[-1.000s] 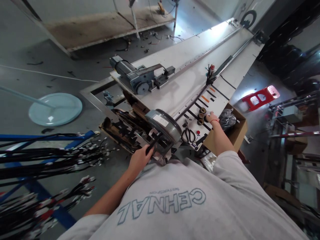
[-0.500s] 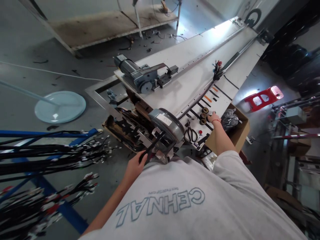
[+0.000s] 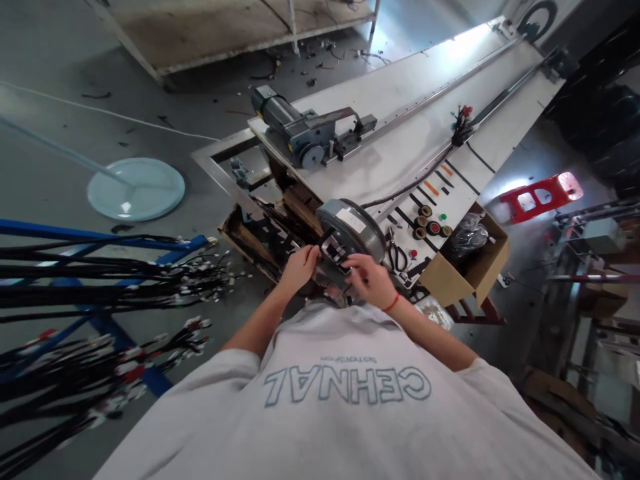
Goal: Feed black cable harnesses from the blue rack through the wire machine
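Both hands are at the round grey machine head (image 3: 345, 217) at the near end of the white bench. My left hand (image 3: 300, 268) is closed in a pinch at its left side, on what looks like a dark cable (image 3: 327, 235); much of it is hidden. At the opening of the machine, my right hand (image 3: 373, 279) has its fingers curled together; anything between them is too small to make out. Beyond the right hand lie black-handled scissors (image 3: 399, 256) and several rolls of tape (image 3: 419, 233) on the bench.
A cardboard box (image 3: 450, 279) with a dark plastic bag stands at the bench's right edge. A motor unit (image 3: 280, 113) sits on the far left of the bench. Cable bundles hang on a blue rack (image 3: 185, 250) at left. A red stool (image 3: 537, 198) stands at right.
My right hand has left the tape rolls and come back to the machine head. The left hand has moved up closer to the machine along the dark cable. The view has shifted a little.
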Demonstrator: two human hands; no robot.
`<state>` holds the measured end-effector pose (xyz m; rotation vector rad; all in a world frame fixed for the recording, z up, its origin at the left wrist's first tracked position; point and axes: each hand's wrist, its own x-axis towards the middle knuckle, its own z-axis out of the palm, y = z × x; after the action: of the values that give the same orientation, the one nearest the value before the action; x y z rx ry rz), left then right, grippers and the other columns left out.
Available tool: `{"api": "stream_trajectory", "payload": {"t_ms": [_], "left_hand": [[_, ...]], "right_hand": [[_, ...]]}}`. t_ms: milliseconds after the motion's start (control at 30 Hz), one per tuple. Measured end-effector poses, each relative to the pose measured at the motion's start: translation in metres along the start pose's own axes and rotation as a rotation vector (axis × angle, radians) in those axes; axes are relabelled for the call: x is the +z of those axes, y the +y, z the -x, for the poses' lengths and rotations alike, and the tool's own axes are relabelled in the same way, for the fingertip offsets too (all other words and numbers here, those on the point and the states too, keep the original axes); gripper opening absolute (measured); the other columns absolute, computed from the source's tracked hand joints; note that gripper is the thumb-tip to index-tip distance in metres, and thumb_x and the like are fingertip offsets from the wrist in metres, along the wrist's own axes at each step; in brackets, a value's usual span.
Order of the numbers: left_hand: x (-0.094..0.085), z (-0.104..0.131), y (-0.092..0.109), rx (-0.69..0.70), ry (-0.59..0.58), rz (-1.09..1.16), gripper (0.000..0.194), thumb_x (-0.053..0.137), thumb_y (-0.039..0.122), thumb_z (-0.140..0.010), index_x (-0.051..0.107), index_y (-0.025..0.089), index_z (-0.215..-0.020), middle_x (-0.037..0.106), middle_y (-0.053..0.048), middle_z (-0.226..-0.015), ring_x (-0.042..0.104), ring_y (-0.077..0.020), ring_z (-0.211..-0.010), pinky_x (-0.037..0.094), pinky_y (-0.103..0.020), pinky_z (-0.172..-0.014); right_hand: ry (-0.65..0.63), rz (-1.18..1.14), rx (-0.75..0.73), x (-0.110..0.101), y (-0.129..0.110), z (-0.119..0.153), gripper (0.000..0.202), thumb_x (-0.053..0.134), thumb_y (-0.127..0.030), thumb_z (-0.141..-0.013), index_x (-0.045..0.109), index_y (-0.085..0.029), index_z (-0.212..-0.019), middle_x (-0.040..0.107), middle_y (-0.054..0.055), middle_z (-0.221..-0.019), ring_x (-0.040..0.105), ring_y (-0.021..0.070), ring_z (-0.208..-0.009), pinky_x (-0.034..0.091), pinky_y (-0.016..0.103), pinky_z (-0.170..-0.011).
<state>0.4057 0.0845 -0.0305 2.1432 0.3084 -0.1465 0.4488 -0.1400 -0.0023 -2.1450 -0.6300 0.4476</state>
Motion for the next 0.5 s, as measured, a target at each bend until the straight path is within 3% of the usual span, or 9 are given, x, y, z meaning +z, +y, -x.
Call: {"api": "stream_trajectory", "payload": {"t_ms": [67,167,233,300,400,500], "left_hand": [[-0.009,-0.005,0.002,0.028,-0.003,0.026,0.041,0.030,0.046,-0.093,0.057,0.019,-0.078,0.060,-0.003,-0.067,0.056,-0.0182,-0.069,0.041,-0.027,-0.069],[-0.017,-0.008,0.002,0.094,-0.039,0.036,0.040,0.033,0.046,-0.093,0.060,0.018,-0.082,0.059,-0.002,-0.066,0.055,-0.0175,-0.068,0.041,-0.026,-0.068],[-0.019,-0.010,0.001,0.124,-0.055,0.039,0.040,0.033,0.045,-0.093,0.061,0.017,-0.084,0.060,-0.002,-0.067,0.054,-0.0169,-0.067,0.041,-0.026,-0.068],[-0.020,-0.011,0.001,0.148,-0.060,0.046,0.040,0.034,0.044,-0.094,0.061,0.016,-0.084,0.062,-0.003,-0.070,0.055,-0.0163,-0.067,0.041,-0.025,-0.068],[-0.021,-0.015,-0.001,0.191,-0.069,0.043,0.040,0.034,0.043,-0.095,0.062,0.016,-0.085,0.064,-0.004,-0.075,0.056,-0.0165,-0.069,0.041,-0.025,-0.069],[-0.017,-0.019,-0.007,0.224,-0.077,0.020,0.038,0.034,0.041,-0.096,0.062,0.017,-0.085,0.065,-0.005,-0.077,0.059,-0.0181,-0.072,0.042,-0.027,-0.071]], "right_hand": [[0.023,0.018,-0.023,0.042,-0.012,-0.007,0.045,0.057,-0.035,-0.085,0.051,-0.020,-0.128,0.056,0.016,-0.126,0.054,0.0280,-0.119,0.045,0.044,-0.099],[0.161,0.116,0.144,0.071,-0.009,-0.042,0.030,0.058,-0.027,-0.084,0.055,-0.015,-0.111,0.056,0.021,-0.122,0.048,0.0316,-0.124,0.037,0.051,-0.106],[0.169,0.129,0.224,0.071,-0.002,-0.061,0.015,0.056,-0.022,-0.084,0.056,-0.017,-0.098,0.059,0.019,-0.116,0.051,0.0301,-0.121,0.038,0.050,-0.105],[0.173,0.099,0.163,0.065,0.004,-0.066,0.004,0.053,-0.019,-0.084,0.054,-0.020,-0.088,0.059,0.015,-0.116,0.052,0.0270,-0.120,0.039,0.047,-0.105],[0.232,0.045,0.019,0.058,0.007,-0.057,0.005,0.048,-0.021,-0.086,0.051,-0.023,-0.083,0.062,0.011,-0.112,0.056,0.0239,-0.111,0.043,0.044,-0.100],[0.238,0.025,0.064,0.058,0.006,-0.048,0.003,0.049,-0.023,-0.086,0.050,-0.022,-0.089,0.064,0.008,-0.096,0.062,0.0219,-0.091,0.050,0.040,-0.088]]}}
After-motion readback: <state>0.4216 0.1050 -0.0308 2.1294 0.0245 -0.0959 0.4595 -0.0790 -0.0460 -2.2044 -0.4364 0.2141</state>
